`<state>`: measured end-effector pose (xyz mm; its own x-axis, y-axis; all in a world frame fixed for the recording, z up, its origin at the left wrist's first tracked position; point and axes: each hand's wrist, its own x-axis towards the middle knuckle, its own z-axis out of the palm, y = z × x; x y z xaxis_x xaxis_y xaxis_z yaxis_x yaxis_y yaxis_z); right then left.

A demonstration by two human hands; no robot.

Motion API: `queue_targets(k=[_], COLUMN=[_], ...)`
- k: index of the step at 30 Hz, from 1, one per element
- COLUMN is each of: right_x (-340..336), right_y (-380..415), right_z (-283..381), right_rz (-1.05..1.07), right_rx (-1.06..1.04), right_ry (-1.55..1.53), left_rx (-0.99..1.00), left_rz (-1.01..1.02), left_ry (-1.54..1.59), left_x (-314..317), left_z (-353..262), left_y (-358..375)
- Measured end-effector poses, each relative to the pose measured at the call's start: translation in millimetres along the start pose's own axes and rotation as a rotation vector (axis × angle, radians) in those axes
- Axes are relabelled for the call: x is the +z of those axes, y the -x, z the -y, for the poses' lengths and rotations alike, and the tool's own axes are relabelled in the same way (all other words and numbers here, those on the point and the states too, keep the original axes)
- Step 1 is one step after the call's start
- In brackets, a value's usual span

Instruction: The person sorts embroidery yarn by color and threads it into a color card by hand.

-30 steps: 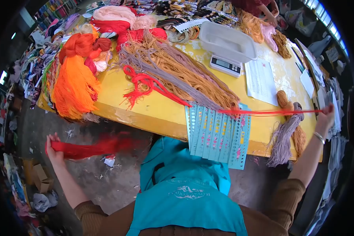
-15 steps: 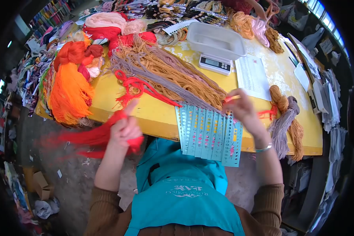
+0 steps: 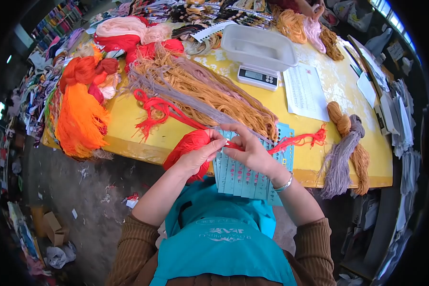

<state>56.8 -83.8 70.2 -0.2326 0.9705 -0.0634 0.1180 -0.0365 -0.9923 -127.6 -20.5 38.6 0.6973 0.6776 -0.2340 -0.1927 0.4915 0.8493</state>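
Note:
A bunched red thread skein is gripped in my left hand, close to the table's front edge. Beside it, my right hand has its thumb and fingers closed on red thread, nearly touching the left fingertips. A loose red tail trails out to the right of that hand. More red thread lies on the table to the left. Under my hands, overlapping teal punched cards with coloured dots stick out past the edge. Long ochre and grey-mauve hanks stretch away behind them.
Orange hanks hang over the front left edge of the yellow table. A digital scale carries a clear plastic tub. Right of it are a printed sheet and grey and tan hanks.
My left hand has brought the swinging red skein rightward and gathered it into a bunch. My right hand has moved left and down, so both hands now meet over the cards.

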Motion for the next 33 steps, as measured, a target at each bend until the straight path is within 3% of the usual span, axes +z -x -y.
queue_targets(k=[2, 4, 7, 8, 11, 17, 22, 27, 33], right_x=[6, 14, 10, 5, -7, -8, -9, -11, -12], right_y=[1, -1, -13, -17, -27, -32, -33, -31, -32], right_z=[-2, -7, -32, -38, -52, -67, -69, -65, -67], right_rz=[-0.090, -0.314, -0.487, -0.511, -0.533, -0.462, -0.477, -0.440, -0.440], right_rx=[-0.004, -0.180, -0.363, -0.283, -0.044, -0.015, -0.057, -0.062, -0.053], right_ry=[0.129, 0.401, 0.426, 0.406, 0.274, 0.360, 0.411, 0.368, 0.333], left_rx=[-0.015, -0.023, -0.015, -0.015, -0.090, -0.267, -0.275, -0.165, -0.243], left_rz=[-0.029, -0.115, -0.158, -0.192, -0.263, -0.290, -0.221, -0.276, -0.218], left_ry=[0.015, -0.038, -0.092, -0.120, -0.165, -0.170, -0.208, -0.300, -0.152], left_x=[1, -2, -7, -9, -14, -7, -3, 0, -9], left_z=[5, 10, 13, 14, 10, 7, 8, 23, 16], left_y=[-3, -8, -13, -14, -16, -20, -29, -33, -41])
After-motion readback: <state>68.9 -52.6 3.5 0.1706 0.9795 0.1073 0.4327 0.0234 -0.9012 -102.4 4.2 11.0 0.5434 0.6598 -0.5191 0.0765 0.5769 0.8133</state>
